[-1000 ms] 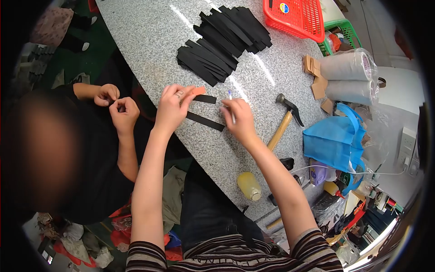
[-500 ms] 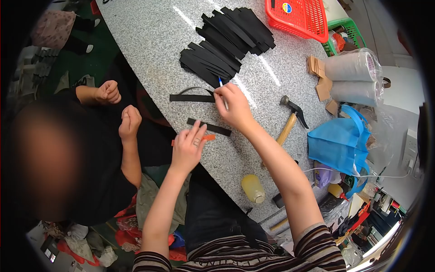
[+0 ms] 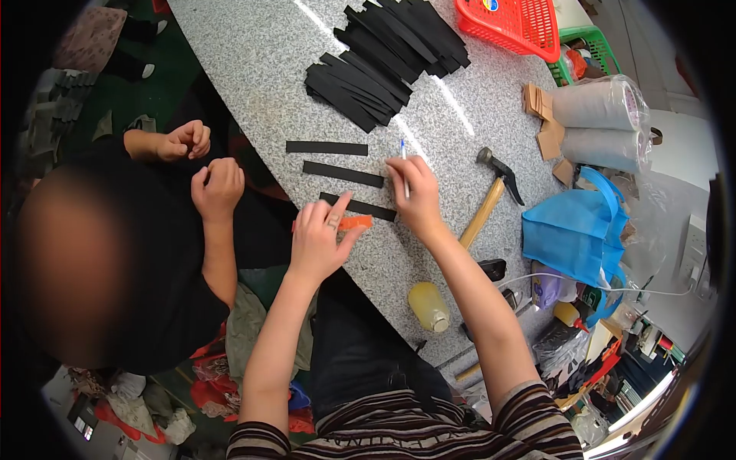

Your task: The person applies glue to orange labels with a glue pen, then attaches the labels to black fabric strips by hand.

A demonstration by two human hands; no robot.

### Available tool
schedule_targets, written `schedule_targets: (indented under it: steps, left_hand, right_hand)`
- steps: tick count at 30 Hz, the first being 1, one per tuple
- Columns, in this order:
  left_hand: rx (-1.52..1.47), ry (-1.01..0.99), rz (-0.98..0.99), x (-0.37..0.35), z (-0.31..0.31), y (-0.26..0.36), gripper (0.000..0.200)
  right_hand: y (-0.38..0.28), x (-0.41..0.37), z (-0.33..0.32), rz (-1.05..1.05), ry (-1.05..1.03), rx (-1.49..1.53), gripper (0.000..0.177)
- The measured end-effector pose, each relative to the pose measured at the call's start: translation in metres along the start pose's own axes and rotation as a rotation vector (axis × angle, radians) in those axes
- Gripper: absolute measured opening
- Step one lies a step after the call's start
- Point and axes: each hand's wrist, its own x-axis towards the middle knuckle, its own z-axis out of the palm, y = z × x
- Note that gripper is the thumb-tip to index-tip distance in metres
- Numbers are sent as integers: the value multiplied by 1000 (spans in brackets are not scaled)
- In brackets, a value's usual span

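My right hand (image 3: pixel 414 195) grips a white pen (image 3: pixel 403 162) with a blue tip, its fingers over the right ends of two black strips. Three black strips lie side by side on the grey stone table (image 3: pixel 253 61): a far strip (image 3: pixel 326 148), a middle strip (image 3: pixel 343 174) and a near strip (image 3: pixel 366 208). My left hand (image 3: pixel 318 239) rests at the table edge with fingers on an orange strip (image 3: pixel 354 222), just below the near black strip. A large pile of black strips (image 3: pixel 387 57) lies further back.
A hammer (image 3: pixel 491 195) lies right of my right hand. A yellow bottle (image 3: pixel 428 305), a blue bag (image 3: pixel 571 230), two grey rolls (image 3: pixel 598 123), cardboard pieces (image 3: pixel 543 119) and a red basket (image 3: pixel 517 27) stand around. Another person's two hands (image 3: pixel 203 165) are at the left table edge.
A second black strip now lies below the far one. My right hand with the pen moved nearer and right. My left hand stays on the orange strip at the edge.
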Motion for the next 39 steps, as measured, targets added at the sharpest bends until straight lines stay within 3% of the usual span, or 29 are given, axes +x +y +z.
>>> schedule_targets:
  steps: [5,26,32,39]
  left_hand:
    - [221,-61,54,27,20,1,77]
    - [188,-83,22,21,27,7,78]
    - [153,-23,19,20,30,7,75]
    - [27,56,-18,37,8,10,47]
  right_hand:
    - [9,-25,-18,-21,-39,-106,15]
    - [2,-12,0,40,-72,-191,26]
    - [0,-10,2,79,-105,-213,26]
    - [3,-10,3,42,-83,-183,25]
